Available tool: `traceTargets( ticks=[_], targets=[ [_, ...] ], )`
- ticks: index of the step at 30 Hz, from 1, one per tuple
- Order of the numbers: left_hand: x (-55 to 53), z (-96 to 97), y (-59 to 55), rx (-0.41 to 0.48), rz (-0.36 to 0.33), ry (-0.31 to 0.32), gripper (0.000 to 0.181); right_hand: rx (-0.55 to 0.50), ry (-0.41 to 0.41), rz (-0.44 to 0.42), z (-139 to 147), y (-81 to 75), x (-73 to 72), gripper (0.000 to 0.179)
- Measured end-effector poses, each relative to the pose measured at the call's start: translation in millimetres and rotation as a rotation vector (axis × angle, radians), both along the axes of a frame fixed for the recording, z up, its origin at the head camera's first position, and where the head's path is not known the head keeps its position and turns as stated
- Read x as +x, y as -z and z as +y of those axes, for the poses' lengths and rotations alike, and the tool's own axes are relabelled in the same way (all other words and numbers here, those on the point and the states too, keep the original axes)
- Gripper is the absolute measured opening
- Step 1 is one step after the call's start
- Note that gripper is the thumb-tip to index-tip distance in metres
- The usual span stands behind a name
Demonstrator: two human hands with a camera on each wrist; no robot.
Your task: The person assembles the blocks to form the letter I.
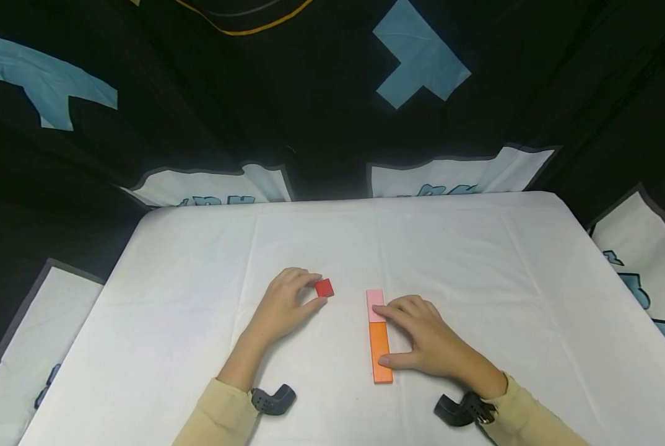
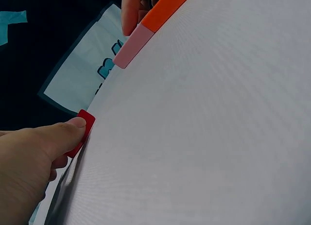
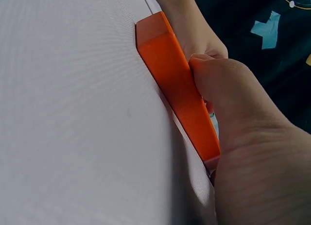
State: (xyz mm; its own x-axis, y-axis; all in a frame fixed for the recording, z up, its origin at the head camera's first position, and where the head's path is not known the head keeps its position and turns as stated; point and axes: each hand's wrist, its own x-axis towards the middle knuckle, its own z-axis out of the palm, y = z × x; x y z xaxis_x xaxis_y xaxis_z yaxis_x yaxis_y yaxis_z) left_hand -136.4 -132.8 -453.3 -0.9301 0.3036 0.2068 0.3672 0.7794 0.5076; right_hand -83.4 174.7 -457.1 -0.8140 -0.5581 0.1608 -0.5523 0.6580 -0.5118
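Note:
Between thumb and fingers, my left hand (image 1: 285,306) pinches a small red block (image 1: 324,288). In the left wrist view the thumb lies on the face of this red block (image 2: 87,122). A pink block (image 1: 374,303) and a longer orange block (image 1: 380,353) lie end to end on the white table, to the right of the red one. My right hand (image 1: 430,341) rests against their right side, index fingertip on the pink block and thumb on the orange block (image 3: 172,72). The right hand's other fingers are largely hidden in the right wrist view.
A white cloth covers the table (image 1: 477,260). Black curtains (image 1: 321,124) with blue and white patches hang behind and beside it. Dark curved wrist mounts (image 1: 274,400) sit at both cuffs, close over the table.

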Motion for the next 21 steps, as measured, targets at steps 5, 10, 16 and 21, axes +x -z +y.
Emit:
traceTargets(
  ticks=[5,10,16,21],
  targets=[
    [0.6,0.2,-0.5,-0.006,0.010,0.001,0.041,-0.001,0.003,-0.006,-0.3,-0.6,0.5,0.080],
    [1.2,0.3,-1.2,-0.007,0.016,-0.001,0.040,-0.001,0.005,-0.001,-0.4,-0.5,0.8,0.080],
    [2.0,0.2,0.2,-0.004,0.021,-0.009,0.039,0.003,0.009,-0.009,-1.1,-0.6,1.8,0.080],
    [1.7,0.0,1.9,0.005,0.020,-0.006,0.038,0.003,0.014,-0.015,-1.3,-0.9,1.9,0.080]
  ],
)
